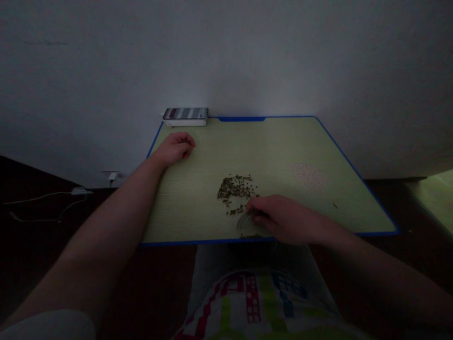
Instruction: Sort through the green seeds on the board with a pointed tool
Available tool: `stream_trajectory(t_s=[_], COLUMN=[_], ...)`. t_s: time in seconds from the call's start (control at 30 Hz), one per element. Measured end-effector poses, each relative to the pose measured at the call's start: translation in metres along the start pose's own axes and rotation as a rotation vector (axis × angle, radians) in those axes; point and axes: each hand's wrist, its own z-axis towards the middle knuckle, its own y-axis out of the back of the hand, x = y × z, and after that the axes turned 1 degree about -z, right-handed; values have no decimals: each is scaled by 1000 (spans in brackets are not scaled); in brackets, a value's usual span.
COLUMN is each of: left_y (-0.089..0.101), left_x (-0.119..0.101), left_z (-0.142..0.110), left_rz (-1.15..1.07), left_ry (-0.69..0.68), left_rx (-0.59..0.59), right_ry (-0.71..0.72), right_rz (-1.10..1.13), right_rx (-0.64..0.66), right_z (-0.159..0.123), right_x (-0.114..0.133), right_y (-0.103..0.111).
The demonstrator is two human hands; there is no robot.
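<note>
My left hand (175,148) rests curled on the far left of a pale green board (198,212) with a blue edge, holding nothing. My right hand (269,215) lies near the board's front edge, its fingertips pinched on a clear round piece (243,223), possibly a plastic lid. Just beyond those fingers is a loose heap of small dark-green seeds (235,191). A few more seeds (251,235) lie along the front edge. To the right, a pale patch of fine grains (307,175) sits on the board.
A phone (185,114) lies on a white box at the board's far left corner, against a white wall (226,56). A white cable (46,198) trails across the dark floor at left. My patterned lap (255,302) lies below the board.
</note>
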Motion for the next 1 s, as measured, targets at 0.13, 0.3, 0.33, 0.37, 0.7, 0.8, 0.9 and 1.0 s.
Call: stream_trajectory(t_s=[0.13, 0.3, 0.33, 0.37, 0.7, 0.8, 0.9, 1.0], left_y=[0, 0, 0, 0, -1, 0, 0, 0], left_x=[2, 0, 0, -1, -1, -2, -3, -2], left_z=[1, 0, -1, -1, -1, -2, -3, -2], left_rz=[7, 24, 29, 32, -3, 6, 7, 6], left_ry=[-7, -4, -4, -3, 16, 13, 6, 10], left_rx=[-18, -10, -10, -11, 3, 12, 21, 25], right_ry=[40, 12, -6, -24, -83, 53, 174, 328], right_rz=[-40, -46, -37, -27, -41, -14, -100, -248], right_rx=[42, 128, 123, 109, -59, -279, -562, -659], right_z=[18, 15, 11, 6, -35, -47, -52, -44], right_x=[13, 17, 16, 15, 7, -5, -11, 0], right_y=[-2, -3, -3, -4, -25, -33, -43, -54])
